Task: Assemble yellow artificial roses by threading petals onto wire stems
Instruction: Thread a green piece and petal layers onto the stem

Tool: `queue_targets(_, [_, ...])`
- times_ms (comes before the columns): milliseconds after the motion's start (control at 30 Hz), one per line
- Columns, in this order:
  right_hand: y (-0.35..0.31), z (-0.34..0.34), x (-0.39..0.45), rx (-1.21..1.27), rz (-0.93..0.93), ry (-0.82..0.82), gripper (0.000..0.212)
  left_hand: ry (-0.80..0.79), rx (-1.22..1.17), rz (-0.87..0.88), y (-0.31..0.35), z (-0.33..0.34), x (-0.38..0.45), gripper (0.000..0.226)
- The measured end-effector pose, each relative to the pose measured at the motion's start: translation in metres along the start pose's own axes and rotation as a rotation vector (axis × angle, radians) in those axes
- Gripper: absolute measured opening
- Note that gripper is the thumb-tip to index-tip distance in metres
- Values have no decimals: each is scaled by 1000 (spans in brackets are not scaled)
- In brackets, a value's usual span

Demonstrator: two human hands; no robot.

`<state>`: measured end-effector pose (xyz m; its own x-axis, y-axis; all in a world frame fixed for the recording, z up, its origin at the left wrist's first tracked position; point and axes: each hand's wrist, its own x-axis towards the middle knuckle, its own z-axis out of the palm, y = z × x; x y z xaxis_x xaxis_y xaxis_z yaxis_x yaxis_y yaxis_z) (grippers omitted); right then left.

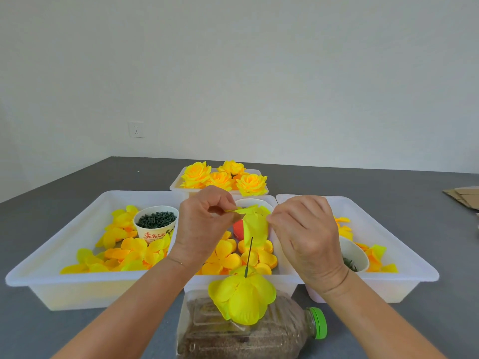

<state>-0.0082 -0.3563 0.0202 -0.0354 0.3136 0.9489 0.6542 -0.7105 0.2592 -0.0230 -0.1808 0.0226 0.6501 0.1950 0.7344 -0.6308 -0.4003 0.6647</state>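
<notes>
Pinching from both sides, we hold a yellow petal piece (255,224) in the air over the middle tray (285,281). Our left hand (204,218) has thumb and curled fingers closed on the petal's left edge, where a thin flap sticks out sideways. Our right hand (303,229) has its fingertips closed on the right edge, the other fingers curled loosely behind. The petal hangs between the two hands, just above the tip of a dark wire stem (248,256).

That stem stands upright out of a plastic bottle (272,330) lying on its side on the grey table (388,182), filled with brown grain and shut with a green cap (319,323). A layer of yellow petals (242,296) already sits low on the wire, resting against the bottle.

Loose yellow and orange petals lie in the left tray (64,244), beside a paper cup (155,224) full of dark green pieces. Finished yellow roses (223,177) fill the far tray. A second cup (353,255) stands in the right tray (404,247), partly hidden by our right hand.
</notes>
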Motion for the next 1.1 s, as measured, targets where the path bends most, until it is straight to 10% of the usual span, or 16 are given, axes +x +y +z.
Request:
queue_targets(567, [-4,1,5,135,170,-89,8,14,184,186,7,5,-1,18])
queue_targets(1100, [-17,-16,19,572,875,-261,4,-131,42,16,29,-22,-21,33])
